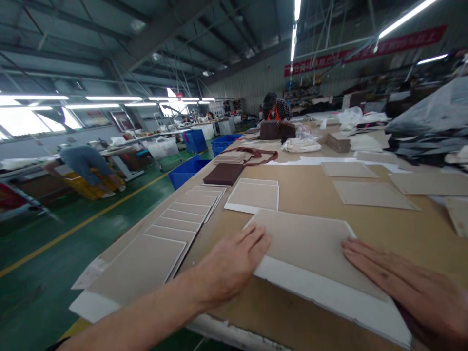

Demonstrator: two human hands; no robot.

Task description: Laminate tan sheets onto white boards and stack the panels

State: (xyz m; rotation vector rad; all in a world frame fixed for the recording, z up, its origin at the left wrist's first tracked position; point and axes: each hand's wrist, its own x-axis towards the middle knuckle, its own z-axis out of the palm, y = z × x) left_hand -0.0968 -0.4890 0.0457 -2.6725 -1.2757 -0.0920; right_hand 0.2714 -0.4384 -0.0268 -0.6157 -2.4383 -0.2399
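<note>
A beige sheet [307,243] lies over a white sheet [329,292] on the tan work table, and the white shows as a wide strip along the near side. My left hand [237,261] rests on the beige sheet's left edge, fingers stretched out and side by side. Along its right edge lies my right hand [398,278], flat with straight fingers, slightly blurred. Neither hand grips anything. Just beyond is a smaller beige piece on white [254,194]. Left of my left hand, several overlapping beige panels [157,258] run along the table edge.
A dark brown stack [223,174] and brown straps [259,155] sit farther up the table. Loose beige sheets [373,194] lie to the right. Blue bins [188,170] stand on the floor at left. A person [277,108] bends over the far end; another [89,163] stoops at left.
</note>
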